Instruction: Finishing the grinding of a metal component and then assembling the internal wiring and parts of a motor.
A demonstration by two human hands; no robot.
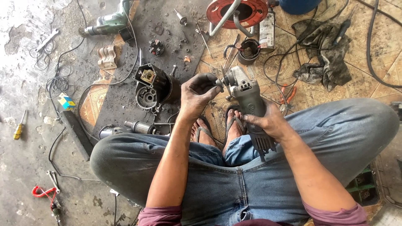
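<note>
At frame centre the right hand [268,121] gripped the angle grinder [249,102]; left hand [199,94] pinched its spindle [220,82], with the gear housing closed, no disc mounted

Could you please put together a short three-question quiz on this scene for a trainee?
1. True or false: the right hand grips the grey body of the angle grinder.
2. What does the left hand touch? A) the red-handled pliers B) the spindle end at the grinder's head C) the yellow-handled screwdriver
3. In a few words: where does the open black motor housing lie relative to the left hand?

Key
1. True.
2. B; the fingertips pinch at the head, though the exact part is too small to tell.
3. On the dark mat on the floor, beyond and to the left of the left hand, not touching it.
</note>
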